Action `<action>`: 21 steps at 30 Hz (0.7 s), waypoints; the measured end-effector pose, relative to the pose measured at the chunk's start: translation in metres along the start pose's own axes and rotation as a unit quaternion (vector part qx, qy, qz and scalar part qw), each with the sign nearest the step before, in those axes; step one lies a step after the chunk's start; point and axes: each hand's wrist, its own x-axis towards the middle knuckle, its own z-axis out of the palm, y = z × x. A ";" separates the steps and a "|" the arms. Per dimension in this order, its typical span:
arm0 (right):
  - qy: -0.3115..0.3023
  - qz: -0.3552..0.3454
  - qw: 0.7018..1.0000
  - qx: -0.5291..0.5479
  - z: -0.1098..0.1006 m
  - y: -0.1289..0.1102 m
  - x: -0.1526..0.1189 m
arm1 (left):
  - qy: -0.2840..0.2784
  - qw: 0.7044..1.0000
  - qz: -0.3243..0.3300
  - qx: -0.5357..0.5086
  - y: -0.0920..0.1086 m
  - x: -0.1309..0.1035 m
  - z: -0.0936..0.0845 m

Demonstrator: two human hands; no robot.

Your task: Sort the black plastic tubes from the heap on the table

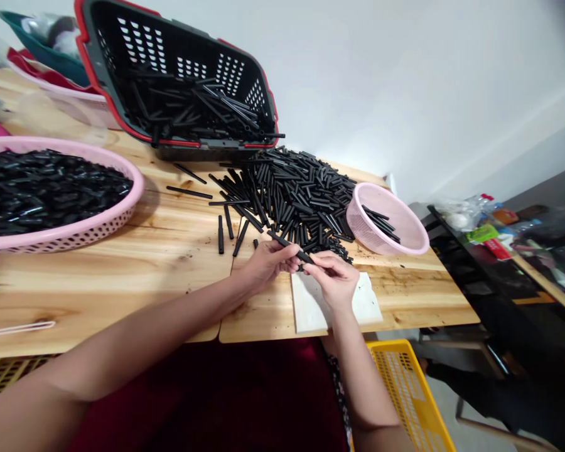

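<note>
Both hands in, held up over the pale wooden table [169,251] near its front edge. Slim black rod-shaped piece [304,256] held between them, slanting from upper left down to lower right. Left hand [269,260]: fingers closed around the middle of the piece, thumb laid along it, far end poking out past the fingers toward the pile. Right hand [333,276]: thumb and fingers pinching the near, lower-right end; fingers curled, not spread. Small dark bit shows just below the piece, between the hands; can't tell if it's part of it. Flat white rectangular board [311,307] lies under the right hand. Big heap of short black rods [301,188] just beyond the hands, a few loose ones left of it. Black plastic basket with red rim [202,47] tipped toward the person behind the heap, long black rods inside. Round light-pink plastic basket [417,235] right of the heap, some black rods in it. Wide pink perforated basket [139,182] at left, full of shiny black pieces. Yellow plastic crate [407,376] below table level, right side.
</note>
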 end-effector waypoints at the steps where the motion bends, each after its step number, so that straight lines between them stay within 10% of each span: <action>1: -0.015 -0.002 1.000 -0.003 -0.001 0.000 0.000 | -0.007 1.000 0.002 0.010 0.000 -0.001 0.001; 8: -0.114 0.118 0.986 0.044 -0.007 0.007 0.004 | -0.103 0.983 0.025 0.152 0.005 -0.010 0.009; 13: -0.087 0.231 0.963 0.113 -0.009 0.005 0.013 | -0.127 0.873 0.092 0.462 0.003 -0.016 0.012; 21: 0.143 0.170 0.972 0.071 -0.036 -0.013 0.048 | -0.148 0.814 0.095 0.554 0.004 -0.016 0.012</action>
